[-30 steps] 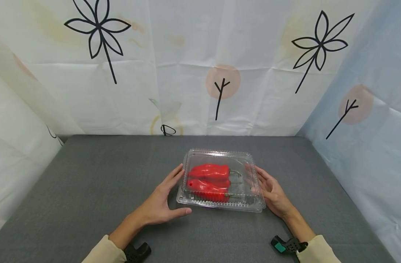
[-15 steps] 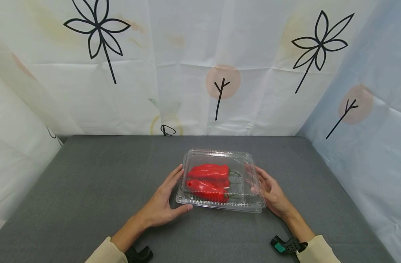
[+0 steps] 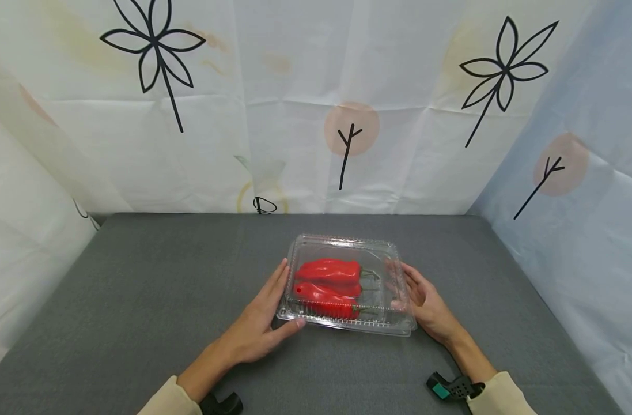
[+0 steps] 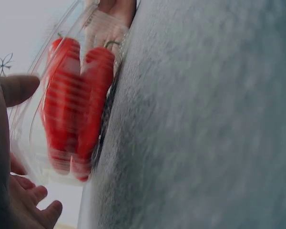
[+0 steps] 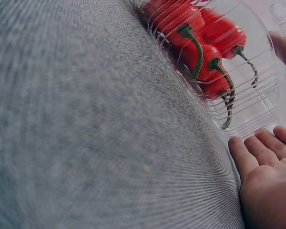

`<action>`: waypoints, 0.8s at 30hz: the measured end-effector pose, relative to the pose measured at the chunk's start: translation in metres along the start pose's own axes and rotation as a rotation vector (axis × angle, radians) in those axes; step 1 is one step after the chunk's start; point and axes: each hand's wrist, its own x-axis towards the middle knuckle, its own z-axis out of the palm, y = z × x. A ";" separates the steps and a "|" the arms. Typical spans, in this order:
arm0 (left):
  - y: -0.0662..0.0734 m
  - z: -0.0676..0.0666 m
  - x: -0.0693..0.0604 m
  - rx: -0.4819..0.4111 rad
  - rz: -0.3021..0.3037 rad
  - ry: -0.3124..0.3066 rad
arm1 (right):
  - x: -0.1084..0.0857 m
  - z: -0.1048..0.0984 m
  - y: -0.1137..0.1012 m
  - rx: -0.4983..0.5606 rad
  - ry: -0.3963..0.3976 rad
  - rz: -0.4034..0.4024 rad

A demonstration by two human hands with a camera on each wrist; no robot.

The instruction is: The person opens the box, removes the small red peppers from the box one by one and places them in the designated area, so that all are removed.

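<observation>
A clear plastic clamshell box (image 3: 347, 326) with its lid down lies on the grey table, holding several red peppers (image 3: 330, 270) with green stems. Along the box's left side stretch the fairly straight fingers of my left hand (image 3: 256, 325), the thumb at the front left corner. On the other side, my right hand (image 3: 432, 308) has its fingers against the box wall, partly seen through the plastic. The right wrist view shows those fingers (image 5: 262, 148) nearly straight at the ribbed side. In the left wrist view, the thumb (image 4: 20, 89) overlaps the box's edge.
The grey table (image 3: 165, 276) reaches back to a white cloth backdrop (image 3: 295, 69) with printed flowers and trees. More cloth hangs at the left and right. Black devices sit at both wrists, the right one (image 3: 453, 387) with a green patch.
My left hand has come closer to the box, its thumb now at the front corner. The box has shifted very slightly to the left; the right hand has barely moved.
</observation>
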 end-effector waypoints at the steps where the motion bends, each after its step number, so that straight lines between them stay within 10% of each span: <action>1: 0.000 0.000 0.000 0.002 0.004 -0.006 | 0.000 0.000 0.000 -0.004 -0.001 0.003; 24: 0.002 -0.003 -0.003 0.140 0.065 -0.071 | -0.001 -0.003 0.004 -0.029 -0.009 0.001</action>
